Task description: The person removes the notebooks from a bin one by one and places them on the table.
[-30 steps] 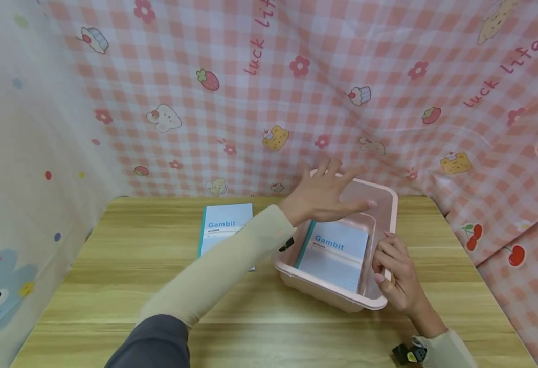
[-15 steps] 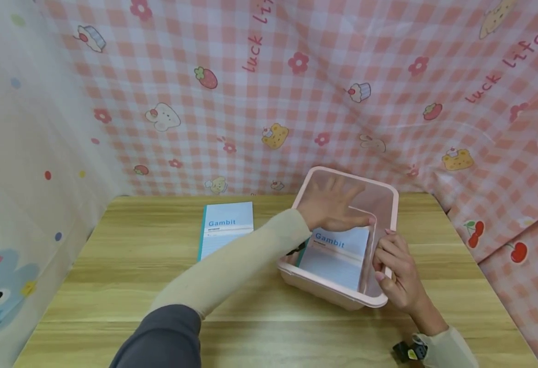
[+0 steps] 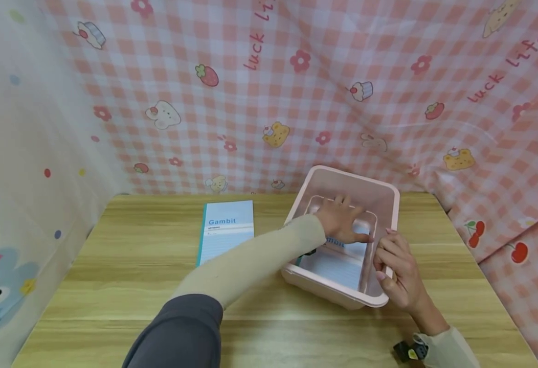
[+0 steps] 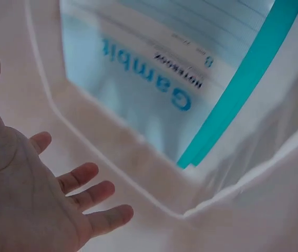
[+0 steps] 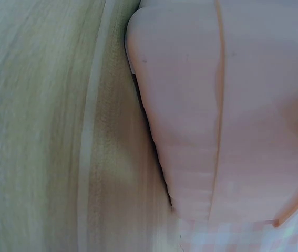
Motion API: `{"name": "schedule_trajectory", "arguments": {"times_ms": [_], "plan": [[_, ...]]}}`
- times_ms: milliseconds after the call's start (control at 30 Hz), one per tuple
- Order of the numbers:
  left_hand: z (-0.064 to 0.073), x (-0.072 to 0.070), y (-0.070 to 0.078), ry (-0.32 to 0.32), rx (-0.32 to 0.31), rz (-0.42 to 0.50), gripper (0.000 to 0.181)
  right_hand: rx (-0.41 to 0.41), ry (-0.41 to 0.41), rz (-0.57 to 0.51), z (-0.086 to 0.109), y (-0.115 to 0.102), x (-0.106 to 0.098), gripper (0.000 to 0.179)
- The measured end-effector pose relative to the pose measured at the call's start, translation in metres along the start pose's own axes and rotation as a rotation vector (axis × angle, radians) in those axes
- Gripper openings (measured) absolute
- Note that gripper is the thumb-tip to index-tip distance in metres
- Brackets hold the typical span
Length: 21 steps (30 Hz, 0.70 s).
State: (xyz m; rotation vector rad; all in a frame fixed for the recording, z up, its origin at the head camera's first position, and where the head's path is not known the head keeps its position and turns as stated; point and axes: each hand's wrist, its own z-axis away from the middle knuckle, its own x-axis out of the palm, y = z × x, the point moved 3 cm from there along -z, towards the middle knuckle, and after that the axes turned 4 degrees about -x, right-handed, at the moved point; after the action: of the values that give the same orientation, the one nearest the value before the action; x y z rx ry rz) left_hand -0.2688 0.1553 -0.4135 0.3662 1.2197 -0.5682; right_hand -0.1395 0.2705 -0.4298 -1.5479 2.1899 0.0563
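Observation:
A pink plastic storage bin stands at the right half of the table. Inside lies a white-and-blue notebook marked Gambit, its teal spine clear in the left wrist view. My left hand reaches down into the bin with fingers spread, covering the notebook's upper part in the head view. The left wrist view shows that hand holding nothing, its fingers beside the notebook's top edge. My right hand grips the bin's right rim with curled fingers. The bin's outer wall fills much of the right wrist view.
A second Gambit notebook lies flat on the wooden table, left of the bin and partly behind the left sleeve. A checked pink curtain hangs right behind the table.
My left hand has moved from above the bin's far rim down inside it, toward the notebook. The bin shifted slightly to the right, while my right hand kept its grip on the rim.

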Motion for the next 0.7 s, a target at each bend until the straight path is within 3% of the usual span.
{"name": "schedule_trajectory", "arguments": {"times_ms": [167, 700], "plan": [[-0.005, 0.010, 0.001, -0.006, 0.000, -0.037, 0.088, 0.005, -0.002, 0.002, -0.001, 0.000, 0.000, 0.045], [-0.017, 0.037, 0.006, 0.005, -0.020, -0.028, 0.085, 0.011, 0.000, 0.005, -0.001, 0.000, 0.000, 0.045]]}}
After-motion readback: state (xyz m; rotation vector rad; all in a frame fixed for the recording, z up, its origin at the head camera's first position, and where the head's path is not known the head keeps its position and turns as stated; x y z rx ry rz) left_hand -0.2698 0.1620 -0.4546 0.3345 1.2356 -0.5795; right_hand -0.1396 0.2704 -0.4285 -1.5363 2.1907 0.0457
